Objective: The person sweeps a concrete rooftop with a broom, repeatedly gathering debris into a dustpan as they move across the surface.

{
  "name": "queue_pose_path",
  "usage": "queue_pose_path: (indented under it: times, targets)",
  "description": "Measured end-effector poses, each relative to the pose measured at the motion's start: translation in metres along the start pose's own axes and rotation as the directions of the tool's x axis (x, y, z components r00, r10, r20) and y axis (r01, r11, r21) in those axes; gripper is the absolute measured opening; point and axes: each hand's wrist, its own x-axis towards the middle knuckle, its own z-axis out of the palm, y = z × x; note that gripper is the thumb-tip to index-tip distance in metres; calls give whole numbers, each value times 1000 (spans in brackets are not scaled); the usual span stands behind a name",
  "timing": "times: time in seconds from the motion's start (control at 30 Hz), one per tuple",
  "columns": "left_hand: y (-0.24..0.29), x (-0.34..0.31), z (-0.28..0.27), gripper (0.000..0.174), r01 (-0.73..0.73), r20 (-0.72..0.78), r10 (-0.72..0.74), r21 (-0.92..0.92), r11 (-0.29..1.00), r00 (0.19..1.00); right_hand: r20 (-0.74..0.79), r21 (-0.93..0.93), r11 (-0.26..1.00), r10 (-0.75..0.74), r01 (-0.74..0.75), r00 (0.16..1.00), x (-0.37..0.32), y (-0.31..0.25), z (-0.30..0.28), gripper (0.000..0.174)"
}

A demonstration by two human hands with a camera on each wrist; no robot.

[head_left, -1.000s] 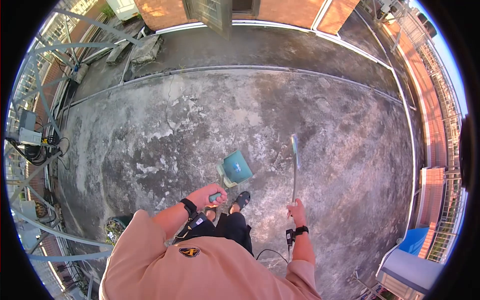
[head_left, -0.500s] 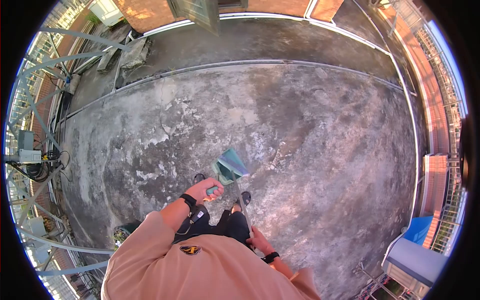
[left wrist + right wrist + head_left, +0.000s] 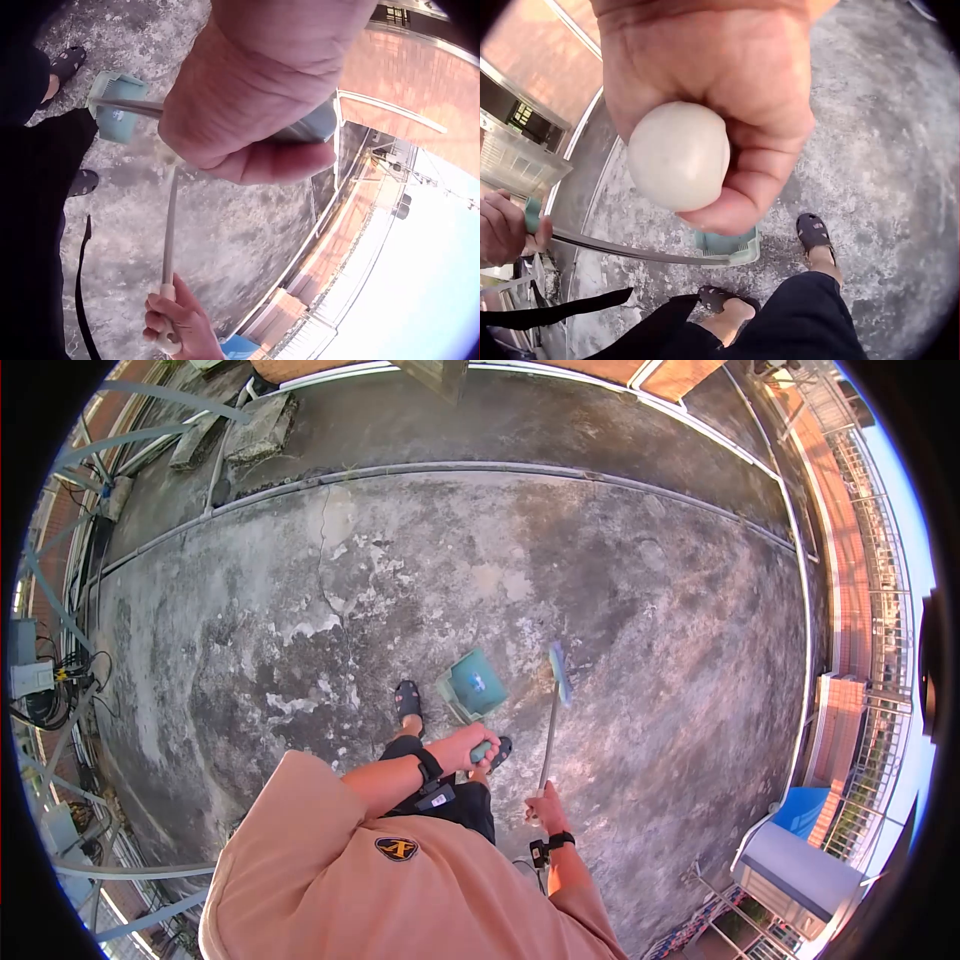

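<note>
A green dustpan [image 3: 473, 686] lies on the concrete with a small whitish-blue item in its pan. My left hand [image 3: 464, 748] grips the green end of its long handle; the left wrist view shows the fingers [image 3: 262, 161] curled round it. To the right, my right hand [image 3: 548, 808] holds a broom by its pole [image 3: 549, 745]. The broom head [image 3: 560, 673] is on or just above the floor, right of the dustpan and apart from it. In the right wrist view my right hand [image 3: 712, 97] wraps round the pole's white rounded end [image 3: 679, 156].
My feet in dark clogs [image 3: 408, 699] stand close behind and left of the dustpan. A white pipe [image 3: 450, 468] crosses the far floor, with concrete slabs [image 3: 262, 430] beyond it. Metal framing and cables are at the left; a grey box [image 3: 800, 870] is at the lower right.
The broom head first came left over the dustpan, then swung back right of it, with my right hand moving left and back right. My left hand still grips the dustpan handle.
</note>
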Motion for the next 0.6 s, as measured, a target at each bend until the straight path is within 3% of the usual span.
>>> queue_pose_path:
  times: [0.07,0.13,0.17,0.27,0.33,0.4,0.47,0.5,0.6]
  targets:
    - [-1,3,-10,11,-10,54,11,-15,1000,998,16,-41,999,8,-8,1000,5,0,35,52]
    - [0,5,-15,10,-71,90,60,122,990,994,25,-295,952,89,-78,996,-21,-18,76,54]
    - [0,1,-16,10,-71,99,60,112,991,993,18,-306,948,94,-84,995,-32,-17,83,54]
    - [9,-3,-18,11,-18,97,15,35,999,995,110,-330,943,-6,42,994,-62,-19,83,61]
    - [14,-3,-24,12,21,127,-23,20,1000,992,171,62,997,29,-40,985,-84,-32,70,67]
    - [22,-9,-26,11,-11,124,9,10,1000,992,153,93,995,9,-23,988,-89,-36,62,68]
    - [31,-9,-35,9,49,154,-42,-43,998,987,44,69,997,-22,19,999,-98,-52,65,56]
    - [40,-19,-32,10,92,99,-86,-61,994,991,25,25,999,-38,37,999,-100,-62,65,54]
    - [59,-33,-41,11,145,145,-127,-120,982,981,27,96,989,-118,115,993,-80,-83,54,65]
